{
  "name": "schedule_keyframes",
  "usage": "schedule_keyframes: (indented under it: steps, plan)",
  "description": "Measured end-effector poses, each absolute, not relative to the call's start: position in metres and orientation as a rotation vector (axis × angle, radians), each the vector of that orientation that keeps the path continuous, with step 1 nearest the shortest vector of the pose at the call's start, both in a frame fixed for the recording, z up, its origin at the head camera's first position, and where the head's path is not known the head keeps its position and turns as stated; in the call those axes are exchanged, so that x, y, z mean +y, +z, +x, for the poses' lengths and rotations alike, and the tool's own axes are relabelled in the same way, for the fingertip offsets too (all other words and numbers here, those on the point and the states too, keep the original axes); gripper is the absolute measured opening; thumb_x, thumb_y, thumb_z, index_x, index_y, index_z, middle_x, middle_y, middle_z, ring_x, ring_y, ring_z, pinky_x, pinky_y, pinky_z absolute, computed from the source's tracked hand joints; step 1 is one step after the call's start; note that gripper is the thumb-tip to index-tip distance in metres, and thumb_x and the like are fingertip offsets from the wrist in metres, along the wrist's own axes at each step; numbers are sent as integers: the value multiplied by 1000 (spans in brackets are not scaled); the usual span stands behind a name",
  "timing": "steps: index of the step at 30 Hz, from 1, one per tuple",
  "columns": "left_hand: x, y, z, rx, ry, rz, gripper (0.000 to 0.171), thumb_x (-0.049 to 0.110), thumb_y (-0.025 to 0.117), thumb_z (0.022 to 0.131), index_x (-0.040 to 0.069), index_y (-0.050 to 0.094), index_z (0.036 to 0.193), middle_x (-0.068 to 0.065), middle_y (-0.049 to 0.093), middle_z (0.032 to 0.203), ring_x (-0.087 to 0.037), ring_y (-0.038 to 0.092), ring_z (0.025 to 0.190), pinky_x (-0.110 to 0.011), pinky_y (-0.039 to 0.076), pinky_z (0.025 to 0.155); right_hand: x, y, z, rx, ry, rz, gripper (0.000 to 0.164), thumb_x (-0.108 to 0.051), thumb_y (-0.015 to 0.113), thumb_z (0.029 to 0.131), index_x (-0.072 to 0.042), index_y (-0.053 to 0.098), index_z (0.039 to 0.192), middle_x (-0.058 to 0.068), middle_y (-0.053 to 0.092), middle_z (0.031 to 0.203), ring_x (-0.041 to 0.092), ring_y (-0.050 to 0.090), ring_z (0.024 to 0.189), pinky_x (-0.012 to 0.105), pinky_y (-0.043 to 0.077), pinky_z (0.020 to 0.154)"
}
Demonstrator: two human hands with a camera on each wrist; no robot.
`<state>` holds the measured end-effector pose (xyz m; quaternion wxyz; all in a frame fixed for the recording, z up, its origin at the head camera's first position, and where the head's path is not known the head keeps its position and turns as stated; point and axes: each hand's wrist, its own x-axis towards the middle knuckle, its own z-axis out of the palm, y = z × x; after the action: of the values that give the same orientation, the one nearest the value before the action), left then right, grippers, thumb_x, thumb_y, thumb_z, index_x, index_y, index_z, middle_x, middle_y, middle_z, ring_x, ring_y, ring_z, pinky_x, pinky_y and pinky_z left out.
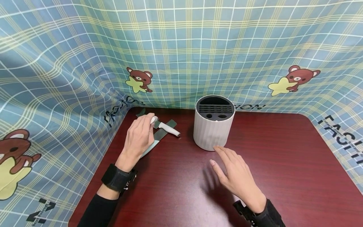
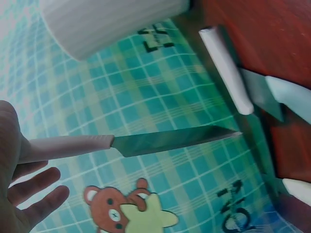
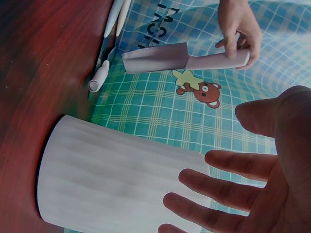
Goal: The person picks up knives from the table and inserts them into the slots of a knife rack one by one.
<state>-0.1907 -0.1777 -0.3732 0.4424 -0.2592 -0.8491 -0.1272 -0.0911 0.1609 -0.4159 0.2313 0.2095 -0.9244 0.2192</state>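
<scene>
My left hand (image 1: 138,135) grips a kitchen knife (image 2: 165,144) by its white handle, raised above the left side of the table. The blade points down toward the tabletop, its full length showing in the left wrist view. Beneath that hand lie a white-handled knife (image 1: 169,129) and a knife with a pale blue handle (image 1: 149,148), crossing each other and partly covered by the hand. A white ribbed knife block (image 1: 211,134) with a dark slotted top stands upright at the table's back middle. My right hand (image 1: 239,173) hovers with fingers extended at the block's lower front, holding nothing.
Another pale handle (image 2: 297,190) lies close to the knives at the table's left edge. The dark red table (image 1: 283,157) extends to the right of the block. A checked cloth (image 1: 181,53) with printed bears hangs behind and on both sides.
</scene>
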Motion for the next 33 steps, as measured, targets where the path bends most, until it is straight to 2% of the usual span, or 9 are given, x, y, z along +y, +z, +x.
schedule_keyframes:
  steps: [7, 23, 33]
  plan:
    - [-167, -356, -178, -2065, -375, -658, 30, 8, 58, 99, -4, 59, 127, -17, 69, 105, -31, 66, 94, -44, 54, 77, 161, -410, -93, -2515, 599, 585, 49, -31, 68, 95, -12, 60, 139, 8, 66, 135, 29, 62, 123, 52, 51, 93]
    - [-144, -329, -150, -1991, -408, -735, 32, 10, 59, 97, -5, 60, 125, -16, 70, 97, -30, 66, 84, -42, 56, 78, 168, -386, -98, -2497, 576, 599, 48, -30, 68, 95, -11, 60, 138, 7, 66, 135, 29, 62, 122, 52, 51, 94]
    - [-129, -324, -138, -1926, -410, -792, 28, 12, 60, 96, -5, 63, 119, -14, 68, 91, -28, 64, 78, -40, 54, 71, 163, -371, -104, -2450, 567, 669, 49, -29, 69, 94, -11, 60, 139, 6, 66, 134, 27, 62, 121, 49, 51, 92]
